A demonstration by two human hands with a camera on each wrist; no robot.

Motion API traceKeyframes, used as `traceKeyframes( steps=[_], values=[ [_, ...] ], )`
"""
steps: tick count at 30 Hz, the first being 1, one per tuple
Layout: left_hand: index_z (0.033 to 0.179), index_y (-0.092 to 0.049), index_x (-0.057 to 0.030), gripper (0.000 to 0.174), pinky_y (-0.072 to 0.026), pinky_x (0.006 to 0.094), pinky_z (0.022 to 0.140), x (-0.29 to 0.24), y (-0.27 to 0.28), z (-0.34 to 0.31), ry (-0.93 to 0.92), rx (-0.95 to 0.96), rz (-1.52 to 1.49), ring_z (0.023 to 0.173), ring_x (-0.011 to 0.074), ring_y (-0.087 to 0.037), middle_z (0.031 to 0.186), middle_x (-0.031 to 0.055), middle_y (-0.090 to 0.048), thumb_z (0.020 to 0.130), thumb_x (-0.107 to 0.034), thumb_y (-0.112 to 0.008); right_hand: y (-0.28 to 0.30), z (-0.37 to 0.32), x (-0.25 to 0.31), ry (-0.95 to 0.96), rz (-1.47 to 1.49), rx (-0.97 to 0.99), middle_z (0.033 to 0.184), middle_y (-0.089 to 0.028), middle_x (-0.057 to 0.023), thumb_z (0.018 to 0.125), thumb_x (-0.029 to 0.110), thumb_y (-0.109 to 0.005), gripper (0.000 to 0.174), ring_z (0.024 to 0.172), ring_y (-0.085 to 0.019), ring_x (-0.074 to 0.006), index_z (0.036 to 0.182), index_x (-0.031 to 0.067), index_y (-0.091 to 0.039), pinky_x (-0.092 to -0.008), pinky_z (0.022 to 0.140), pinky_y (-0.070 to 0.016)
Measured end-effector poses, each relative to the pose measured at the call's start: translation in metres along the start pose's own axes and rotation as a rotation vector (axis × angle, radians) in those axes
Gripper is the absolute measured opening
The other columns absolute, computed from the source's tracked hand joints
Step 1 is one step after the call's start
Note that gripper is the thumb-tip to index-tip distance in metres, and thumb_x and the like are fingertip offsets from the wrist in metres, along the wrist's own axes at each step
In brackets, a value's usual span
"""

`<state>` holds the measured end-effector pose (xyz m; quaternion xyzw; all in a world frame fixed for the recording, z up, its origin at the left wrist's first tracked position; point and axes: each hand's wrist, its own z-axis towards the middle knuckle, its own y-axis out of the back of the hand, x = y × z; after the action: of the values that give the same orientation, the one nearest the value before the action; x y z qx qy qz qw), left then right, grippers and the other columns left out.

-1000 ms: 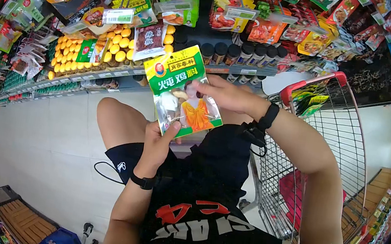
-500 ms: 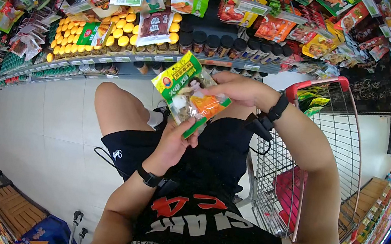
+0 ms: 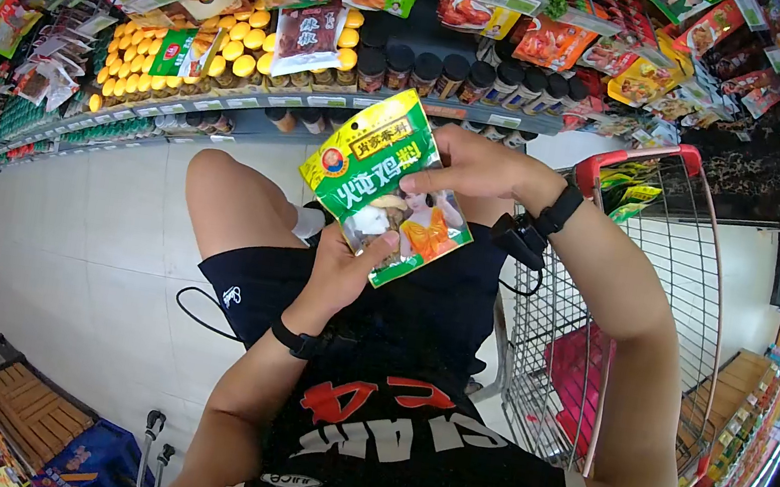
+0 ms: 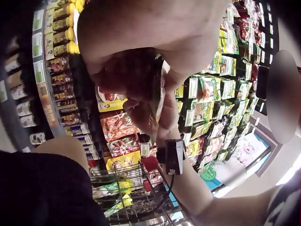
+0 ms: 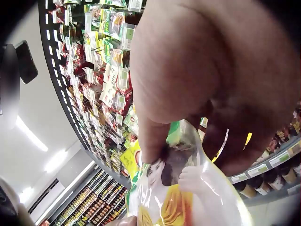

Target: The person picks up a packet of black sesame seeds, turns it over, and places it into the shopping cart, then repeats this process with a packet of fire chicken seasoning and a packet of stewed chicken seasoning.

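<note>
A green and yellow seasoning packet (image 3: 384, 164) with a clear window and an orange picture is held in front of the lap, its printed face up and slightly tilted. At its lower left edge my left hand (image 3: 338, 266) pinches it, thumb on the front. My right hand (image 3: 487, 169) grips the upper right edge, thumb also lying across the front. The left wrist view catches the packet (image 4: 160, 101) nearly edge-on between both hands. From the right wrist, the packet's glossy front (image 5: 207, 193) shows below my right hand (image 5: 183, 61); most fingers are hidden behind it.
Ahead stand shelves with yellow-capped jars (image 3: 141, 55), dark-capped bottles (image 3: 426, 72) and hanging packets (image 3: 551, 41). A shopping cart (image 3: 648, 272) with a red-pink item (image 3: 577, 377) and green packets (image 3: 631, 194) stands close on the right. A wooden-slatted stand (image 3: 31, 417) is behind at left.
The packet first tipped and flexed, then swung back to face up flatter, a little farther right. Both hands kept hold of it and moved with it.
</note>
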<state>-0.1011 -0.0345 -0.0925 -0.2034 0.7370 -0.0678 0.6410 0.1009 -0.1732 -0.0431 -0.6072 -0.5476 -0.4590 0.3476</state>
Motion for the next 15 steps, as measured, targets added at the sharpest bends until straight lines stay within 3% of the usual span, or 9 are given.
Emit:
traceKeyframes(
  steps=[6, 10, 12, 15],
  values=[
    [0.122, -0.057, 0.0018, 0.034, -0.0495, 0.0292, 0.090, 0.009, 0.005, 0.004, 0.027, 0.029, -0.002, 0.103, 0.0137, -0.062, 0.115, 0.0082, -0.065, 0.091, -0.007, -0.065, -0.004, -0.001, -0.002, 0.010, -0.012, -0.051, 0.100, -0.071, -0.0041, 0.089, 0.027, -0.071, 0.033, 0.089, -0.059, -0.0081, 0.107, -0.0003, -0.068, -0.0274, 0.081, -0.0483],
    [0.119, -0.060, 0.0000, 0.029, -0.0506, 0.0287, 0.086, 0.008, 0.002, 0.004, 0.022, -0.021, -0.098, 0.098, 0.0136, -0.064, 0.111, 0.0082, -0.067, 0.092, -0.009, -0.065, -0.001, -0.003, 0.003, -0.024, -0.132, -0.016, 0.094, -0.071, -0.0032, 0.088, 0.030, -0.072, 0.033, 0.083, -0.059, -0.0075, 0.104, 0.0011, -0.069, -0.0274, 0.075, -0.0484],
    [0.117, -0.061, -0.0006, 0.027, -0.0512, 0.0277, 0.083, 0.009, 0.006, 0.004, 0.122, -0.074, -0.108, 0.095, 0.0130, -0.065, 0.108, 0.0075, -0.068, 0.092, -0.011, -0.066, -0.007, -0.003, 0.010, -0.075, -0.121, -0.009, 0.092, -0.071, -0.0034, 0.087, 0.031, -0.073, 0.033, 0.080, -0.059, -0.0075, 0.103, 0.0020, -0.070, -0.0275, 0.072, -0.0486],
    [0.114, -0.062, -0.0015, 0.024, -0.0529, 0.0271, 0.079, 0.010, 0.004, 0.006, 0.125, -0.164, -0.191, 0.092, 0.0134, -0.067, 0.106, 0.0074, -0.069, 0.092, -0.011, -0.066, -0.015, 0.004, -0.001, 0.028, -0.134, -0.104, 0.082, -0.071, -0.0092, 0.085, 0.039, -0.072, 0.040, 0.072, -0.064, -0.0154, 0.097, 0.0006, -0.071, -0.0332, 0.068, -0.0515]
  ],
)
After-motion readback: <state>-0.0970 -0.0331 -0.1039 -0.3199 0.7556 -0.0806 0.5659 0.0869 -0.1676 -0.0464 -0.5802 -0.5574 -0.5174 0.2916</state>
